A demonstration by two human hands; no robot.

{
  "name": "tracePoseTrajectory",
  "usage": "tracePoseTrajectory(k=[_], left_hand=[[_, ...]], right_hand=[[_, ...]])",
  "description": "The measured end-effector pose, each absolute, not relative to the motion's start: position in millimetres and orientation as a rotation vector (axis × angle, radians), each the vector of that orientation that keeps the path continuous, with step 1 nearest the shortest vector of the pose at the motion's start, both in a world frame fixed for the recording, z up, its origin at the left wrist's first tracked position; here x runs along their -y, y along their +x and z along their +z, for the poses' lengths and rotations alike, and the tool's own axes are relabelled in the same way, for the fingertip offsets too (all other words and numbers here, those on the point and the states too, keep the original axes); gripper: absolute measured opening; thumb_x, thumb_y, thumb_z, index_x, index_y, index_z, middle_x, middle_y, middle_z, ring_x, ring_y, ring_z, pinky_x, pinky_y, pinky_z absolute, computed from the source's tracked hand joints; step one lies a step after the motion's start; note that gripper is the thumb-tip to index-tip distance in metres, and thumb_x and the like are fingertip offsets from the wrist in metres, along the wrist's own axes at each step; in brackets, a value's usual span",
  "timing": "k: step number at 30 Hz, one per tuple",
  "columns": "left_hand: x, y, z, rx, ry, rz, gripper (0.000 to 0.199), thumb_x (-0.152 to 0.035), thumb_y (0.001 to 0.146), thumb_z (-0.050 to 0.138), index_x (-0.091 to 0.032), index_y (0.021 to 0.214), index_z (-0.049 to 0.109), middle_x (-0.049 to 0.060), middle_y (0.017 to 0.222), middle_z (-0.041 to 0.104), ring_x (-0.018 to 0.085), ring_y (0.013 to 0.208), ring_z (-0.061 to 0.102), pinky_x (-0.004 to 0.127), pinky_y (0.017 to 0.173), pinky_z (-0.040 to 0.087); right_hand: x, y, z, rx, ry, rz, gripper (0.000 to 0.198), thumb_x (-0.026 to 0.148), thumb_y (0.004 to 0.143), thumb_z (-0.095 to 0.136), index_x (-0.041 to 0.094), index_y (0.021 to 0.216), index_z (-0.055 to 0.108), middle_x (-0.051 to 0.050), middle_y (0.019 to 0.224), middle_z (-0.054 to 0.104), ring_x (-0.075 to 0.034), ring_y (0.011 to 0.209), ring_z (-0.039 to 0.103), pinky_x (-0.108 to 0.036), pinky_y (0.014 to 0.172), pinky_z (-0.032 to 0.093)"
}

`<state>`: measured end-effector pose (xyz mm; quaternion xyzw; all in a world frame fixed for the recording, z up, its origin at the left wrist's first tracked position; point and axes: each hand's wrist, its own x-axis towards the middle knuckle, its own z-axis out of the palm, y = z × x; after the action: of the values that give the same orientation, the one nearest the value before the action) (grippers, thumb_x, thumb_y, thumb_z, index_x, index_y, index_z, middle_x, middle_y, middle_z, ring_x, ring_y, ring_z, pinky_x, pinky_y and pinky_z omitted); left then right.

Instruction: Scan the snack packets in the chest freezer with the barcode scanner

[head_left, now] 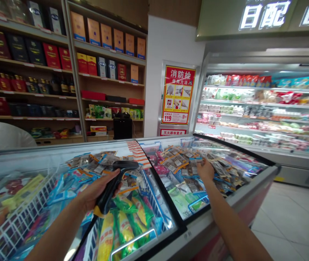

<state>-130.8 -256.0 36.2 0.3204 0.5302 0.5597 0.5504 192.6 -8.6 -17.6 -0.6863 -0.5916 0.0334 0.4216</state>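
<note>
My left hand (102,188) is wrapped round the handle of a black and yellow barcode scanner (111,185), its head pointing right above the chest freezer's glass top. A cable runs down from the handle. My right hand (205,169) reaches over the freezer's right half, fingers closed at the edge of a small snack packet (196,159). Around it lies a spread pile of similar brown and orange packets (174,159) with barcode labels. Another heap of these packets (97,161) lies beyond the scanner on the left half. My right fingertips are partly hidden.
Under the glass are a white wire basket (25,221) and yellow-green corn-like ice cream packs (127,224). A black frame bar (161,185) divides the freezer top. Shelves of boxes (105,36) stand behind, a lit chiller (252,105) at right. A person's white sleeve (4,134) shows at left.
</note>
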Motion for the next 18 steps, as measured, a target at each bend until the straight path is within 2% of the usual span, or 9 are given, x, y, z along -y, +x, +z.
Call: tracePoseTrajectory(k=[5, 10, 15, 17, 18], left_hand=[[258, -138, 35, -1.247, 0.761, 1.325, 0.028, -0.041, 0.069, 0.057, -0.013, 0.067, 0.056, 0.005, 0.058, 0.061, 0.009, 0.045, 0.052, 0.018, 0.043, 0.042], [262, -144, 39, -1.354, 0.760, 1.328, 0.029, -0.042, 0.067, 0.059, -0.014, 0.063, 0.057, 0.004, 0.053, 0.060, 0.010, 0.043, 0.053, 0.019, 0.043, 0.044], [269, -149, 48, -1.458, 0.709, 1.353, 0.028, -0.040, 0.067, 0.060, -0.013, 0.063, 0.058, 0.005, 0.055, 0.062, 0.011, 0.043, 0.054, 0.019, 0.041, 0.044], [270, -150, 50, -1.455, 0.699, 1.382, 0.028, -0.041, 0.067, 0.059, -0.013, 0.063, 0.057, 0.005, 0.054, 0.062, 0.010, 0.043, 0.054, 0.019, 0.042, 0.044], [271, -151, 51, -1.440, 0.706, 1.391, 0.028, -0.041, 0.068, 0.058, -0.013, 0.063, 0.057, 0.005, 0.054, 0.062, 0.010, 0.043, 0.053, 0.019, 0.043, 0.044]], right_hand=[[16, 192, -23, 1.487, -1.663, -0.071, 0.042, 0.023, 0.069, 0.042, 0.009, 0.107, 0.054, -0.017, 0.100, 0.057, -0.028, 0.094, 0.051, -0.036, 0.076, 0.038], [23, 162, -14, 1.557, -1.543, -0.144, 0.038, 0.022, 0.070, 0.043, 0.010, 0.104, 0.056, -0.017, 0.103, 0.056, -0.030, 0.099, 0.047, -0.040, 0.080, 0.035], [50, 78, -4, 1.895, -1.234, 0.120, 0.030, 0.031, 0.075, 0.042, 0.015, 0.091, 0.062, -0.012, 0.091, 0.062, -0.023, 0.089, 0.055, -0.033, 0.078, 0.038], [65, 38, -3, 2.085, -1.228, 0.282, 0.038, 0.042, 0.078, 0.036, 0.016, 0.078, 0.065, -0.012, 0.081, 0.065, -0.023, 0.081, 0.058, -0.033, 0.071, 0.041], [71, 21, -3, 2.166, -1.234, 0.327, 0.044, 0.048, 0.078, 0.035, 0.016, 0.078, 0.065, -0.013, 0.081, 0.065, -0.025, 0.081, 0.058, -0.034, 0.070, 0.042]])
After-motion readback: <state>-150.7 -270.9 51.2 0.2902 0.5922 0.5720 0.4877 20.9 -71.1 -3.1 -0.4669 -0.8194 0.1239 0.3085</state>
